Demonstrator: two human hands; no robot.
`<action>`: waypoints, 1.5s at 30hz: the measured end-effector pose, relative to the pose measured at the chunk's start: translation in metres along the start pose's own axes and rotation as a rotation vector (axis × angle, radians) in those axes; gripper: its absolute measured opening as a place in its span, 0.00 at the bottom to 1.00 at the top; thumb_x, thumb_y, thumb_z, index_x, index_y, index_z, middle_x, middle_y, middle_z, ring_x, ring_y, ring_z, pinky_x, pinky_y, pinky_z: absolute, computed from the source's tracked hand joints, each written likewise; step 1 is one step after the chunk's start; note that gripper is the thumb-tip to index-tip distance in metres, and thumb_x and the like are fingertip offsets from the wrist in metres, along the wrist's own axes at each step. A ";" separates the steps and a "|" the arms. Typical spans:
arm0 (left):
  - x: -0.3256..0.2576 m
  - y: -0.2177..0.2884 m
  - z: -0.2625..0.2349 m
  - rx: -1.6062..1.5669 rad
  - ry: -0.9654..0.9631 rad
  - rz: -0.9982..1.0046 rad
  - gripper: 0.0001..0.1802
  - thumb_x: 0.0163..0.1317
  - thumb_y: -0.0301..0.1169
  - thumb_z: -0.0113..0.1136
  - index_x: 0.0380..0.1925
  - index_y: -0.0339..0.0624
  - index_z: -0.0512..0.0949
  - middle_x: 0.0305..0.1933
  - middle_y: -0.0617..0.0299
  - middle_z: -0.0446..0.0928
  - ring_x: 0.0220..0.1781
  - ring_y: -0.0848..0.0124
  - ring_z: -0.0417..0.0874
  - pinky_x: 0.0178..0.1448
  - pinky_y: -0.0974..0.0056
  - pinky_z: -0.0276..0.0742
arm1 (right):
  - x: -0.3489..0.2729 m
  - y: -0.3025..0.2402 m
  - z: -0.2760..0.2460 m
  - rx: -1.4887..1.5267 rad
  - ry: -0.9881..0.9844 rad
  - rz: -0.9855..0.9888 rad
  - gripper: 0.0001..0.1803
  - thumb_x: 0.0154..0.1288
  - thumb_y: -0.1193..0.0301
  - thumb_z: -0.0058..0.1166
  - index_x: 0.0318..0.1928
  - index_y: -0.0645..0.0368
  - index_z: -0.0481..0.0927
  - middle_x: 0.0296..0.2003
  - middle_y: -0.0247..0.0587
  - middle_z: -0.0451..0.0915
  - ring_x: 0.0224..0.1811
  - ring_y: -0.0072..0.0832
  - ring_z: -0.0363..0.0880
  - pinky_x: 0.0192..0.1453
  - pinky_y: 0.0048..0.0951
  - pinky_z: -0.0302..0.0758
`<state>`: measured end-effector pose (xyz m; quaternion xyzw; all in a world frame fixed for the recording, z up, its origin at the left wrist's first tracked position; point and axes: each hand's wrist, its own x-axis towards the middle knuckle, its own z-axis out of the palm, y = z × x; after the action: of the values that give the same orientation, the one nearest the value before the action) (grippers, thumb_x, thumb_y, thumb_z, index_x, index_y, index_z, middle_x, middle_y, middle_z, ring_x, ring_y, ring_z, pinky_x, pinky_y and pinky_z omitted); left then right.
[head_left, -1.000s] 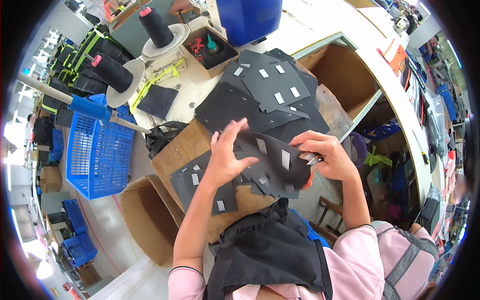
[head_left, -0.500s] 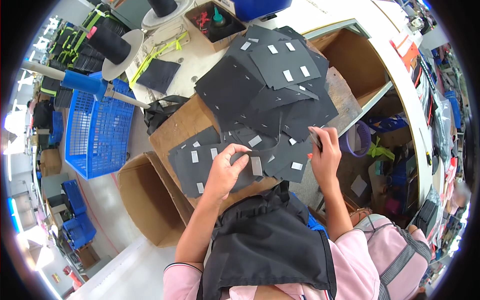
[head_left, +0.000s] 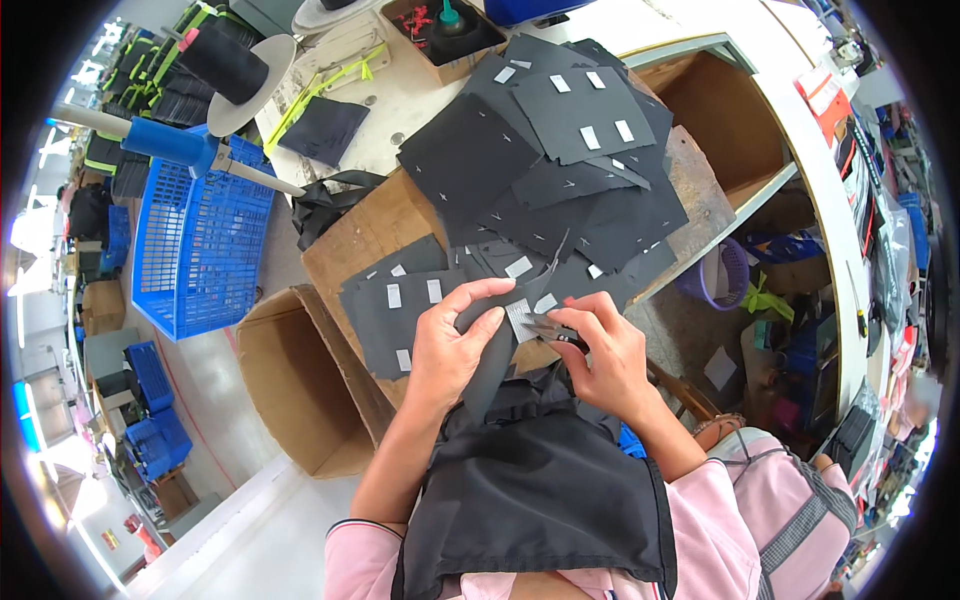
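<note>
Left hand: panel; right hand: snips

On the desk, the far pile of panels has the small box behind its left side and the near pile front-left; farther left, the basket stands beyond the carton

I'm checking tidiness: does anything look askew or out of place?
The larger pile of dark panels, upper centre, lies askew, overlapping unevenly with corners pointing different ways. I see no spill.
</note>
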<state>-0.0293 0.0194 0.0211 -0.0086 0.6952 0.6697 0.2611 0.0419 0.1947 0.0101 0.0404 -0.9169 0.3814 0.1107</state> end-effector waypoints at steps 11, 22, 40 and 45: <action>-0.003 0.014 0.000 -0.003 -0.102 -0.103 0.17 0.59 0.18 0.51 0.48 0.38 0.77 0.42 0.65 0.79 0.39 0.82 0.75 0.44 0.76 0.71 | 0.001 0.005 0.007 0.031 0.102 -0.064 0.19 0.44 0.77 0.63 0.41 0.56 0.78 0.29 0.38 0.74 0.25 0.33 0.75 0.26 0.30 0.70; -0.005 0.013 -0.001 0.049 -0.117 -0.083 0.18 0.58 0.19 0.50 0.50 0.38 0.77 0.41 0.64 0.79 0.39 0.82 0.74 0.44 0.75 0.70 | -0.002 0.000 0.003 0.007 0.108 -0.078 0.18 0.44 0.79 0.63 0.40 0.58 0.79 0.29 0.38 0.74 0.25 0.32 0.76 0.27 0.29 0.72; -0.006 0.001 -0.018 -0.135 -0.188 -0.174 0.21 0.59 0.38 0.63 0.47 0.33 0.75 0.38 0.64 0.77 0.38 0.79 0.75 0.43 0.74 0.71 | 0.051 0.019 -0.008 0.708 -0.124 0.211 0.20 0.53 0.83 0.57 0.48 0.58 0.75 0.22 0.30 0.67 0.22 0.16 0.64 0.26 0.19 0.62; -0.006 0.003 -0.020 -0.341 -0.085 -0.344 0.20 0.59 0.35 0.63 0.47 0.32 0.75 0.38 0.62 0.78 0.37 0.77 0.78 0.41 0.73 0.75 | 0.041 0.009 0.006 0.392 0.027 0.220 0.28 0.52 0.77 0.62 0.56 0.55 0.70 0.33 0.38 0.74 0.25 0.23 0.71 0.30 0.24 0.71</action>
<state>-0.0320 -0.0010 0.0256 -0.1429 0.5489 0.7227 0.3950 -0.0006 0.1974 0.0093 -0.0440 -0.8225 0.5627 0.0708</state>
